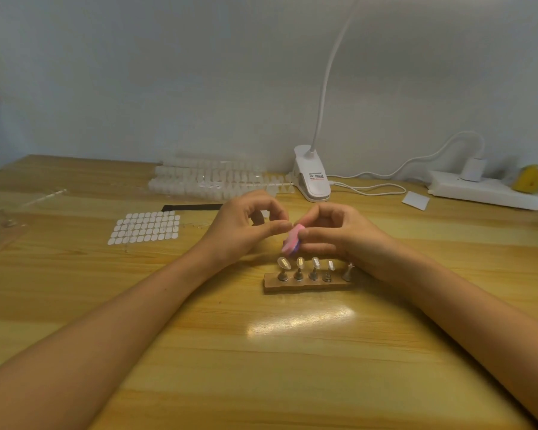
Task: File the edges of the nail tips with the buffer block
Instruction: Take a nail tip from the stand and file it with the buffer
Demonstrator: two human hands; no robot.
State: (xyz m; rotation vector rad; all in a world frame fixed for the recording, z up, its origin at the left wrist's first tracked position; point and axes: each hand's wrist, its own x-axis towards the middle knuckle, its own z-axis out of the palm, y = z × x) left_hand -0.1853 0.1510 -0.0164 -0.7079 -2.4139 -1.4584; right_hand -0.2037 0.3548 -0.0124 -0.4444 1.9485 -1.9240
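Observation:
A pink buffer block [290, 241] with a purple edge is held in the fingers of my right hand [333, 234], above the wooden stand. My left hand [246, 226] meets it from the left, thumb and fingertips pinched together at the block's top end; whatever small thing they pinch is too small to make out. Below both hands a wooden holder [308, 284] carries a row of metal posts, several topped with clear nail tips [299, 262]; the rightmost post [348, 271] shows no tip.
A sheet of white adhesive tabs [145, 228] lies at left, with a black strip [191, 207] behind it. Racks of clear nail tips [212, 178] line the wall. A white clip lamp [312, 178], its cable, a power strip [485, 193] and a yellow object [530, 178] stand at right.

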